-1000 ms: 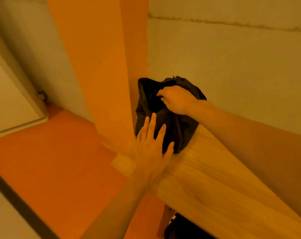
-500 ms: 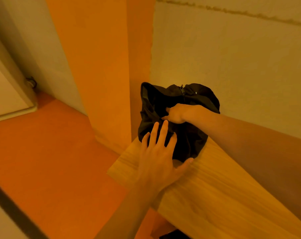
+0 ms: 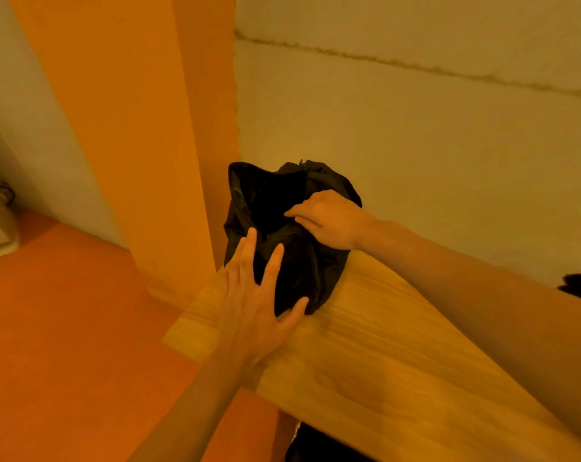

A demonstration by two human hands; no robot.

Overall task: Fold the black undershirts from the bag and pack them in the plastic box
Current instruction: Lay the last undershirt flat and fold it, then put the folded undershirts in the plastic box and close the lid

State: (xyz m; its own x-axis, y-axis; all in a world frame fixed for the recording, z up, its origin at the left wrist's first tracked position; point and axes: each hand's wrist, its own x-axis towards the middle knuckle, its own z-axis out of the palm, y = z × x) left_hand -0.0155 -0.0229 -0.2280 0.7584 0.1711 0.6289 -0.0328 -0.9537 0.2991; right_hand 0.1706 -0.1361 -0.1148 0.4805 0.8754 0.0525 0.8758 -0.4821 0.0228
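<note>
1. Wall (image 3: 415, 145): pale, plain, with a rough dark seam running across its upper part.
2. Floor (image 3: 65, 328): orange, lower left.
3. Pillar (image 3: 132, 128): orange, upright, standing where the wall turns.
4. Worktop (image 3: 382, 361): light wood with visible grain, running from the lower right to a far corner that meets the wall beside the pillar.
5. Bag (image 3: 302, 268): black soft fabric, standing upright on the far corner of the worktop, against the wall and just beside the pillar. Its mouth is open at the top and a zip shows at the upper rim. The inside is too dark to tell the contents.
6. Left hand (image 3: 252, 308): laid flat against the front of the bag, fingers (image 3: 245, 248) straight and spread, thumb at the bag's base near the worktop.
7. Right hand (image 3: 329, 218): at the bag's mouth, fingers (image 3: 295, 213) curled and pinching the front rim fabric.
8. Dark item (image 3: 579, 286): at the right edge, cut off by the frame, kind not discernible.
</note>
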